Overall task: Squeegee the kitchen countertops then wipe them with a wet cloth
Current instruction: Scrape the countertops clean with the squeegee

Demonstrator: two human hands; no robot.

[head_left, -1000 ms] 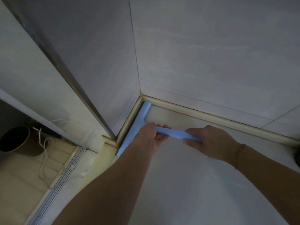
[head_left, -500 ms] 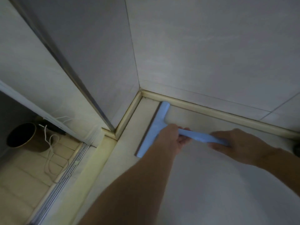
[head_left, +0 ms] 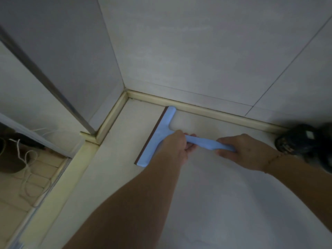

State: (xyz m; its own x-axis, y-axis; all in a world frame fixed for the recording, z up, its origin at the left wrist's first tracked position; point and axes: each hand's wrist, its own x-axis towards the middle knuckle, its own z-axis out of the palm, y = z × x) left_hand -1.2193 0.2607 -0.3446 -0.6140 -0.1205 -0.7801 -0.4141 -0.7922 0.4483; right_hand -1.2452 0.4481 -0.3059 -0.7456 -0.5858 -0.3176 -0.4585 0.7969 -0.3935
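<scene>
A light blue squeegee (head_left: 159, 133) lies blade-down on the pale countertop (head_left: 215, 194), its dark rubber edge facing the left wall. The far end of the blade touches the cream strip along the back wall. My left hand (head_left: 177, 145) grips the handle just behind the blade head. My right hand (head_left: 246, 150) holds the handle's rear end, fingers curled round it. No cloth is in view.
Tiled walls meet at a corner (head_left: 125, 88) behind the squeegee. A dark object (head_left: 303, 141) sits on the counter at the right edge. Left of the counter's edge, a floor with a dark pot (head_left: 9, 155) and a white cord (head_left: 27, 159) lies below.
The squeegee has been pulled rightward from the left corner strip, leaving a swept band of counter. Both hands moved right with it.
</scene>
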